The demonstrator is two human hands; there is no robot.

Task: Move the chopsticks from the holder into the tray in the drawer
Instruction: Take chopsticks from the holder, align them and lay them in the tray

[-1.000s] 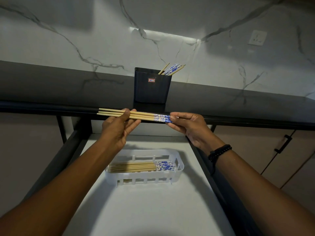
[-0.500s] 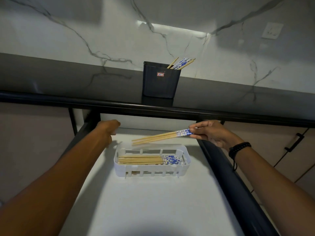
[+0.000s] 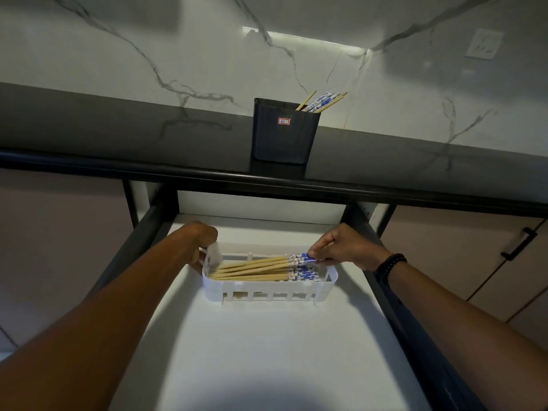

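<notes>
Pinching chopsticks (image 3: 255, 262) by patterned ends with right hand (image 3: 341, 247), 3 o'clock — tips angled into tray (image 3: 267, 293); gripping 9 o'clock rim with left hand (image 3: 201, 236), likely steadying.

Head-worn, forward-down, seemingly near drawer (image 3: 267, 351)

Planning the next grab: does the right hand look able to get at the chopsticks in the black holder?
Probably not yet: the right hand is pinching a chopstick bundle in the tray. Otherwise the way looks free: chopsticks stick out of the open holder.
</notes>
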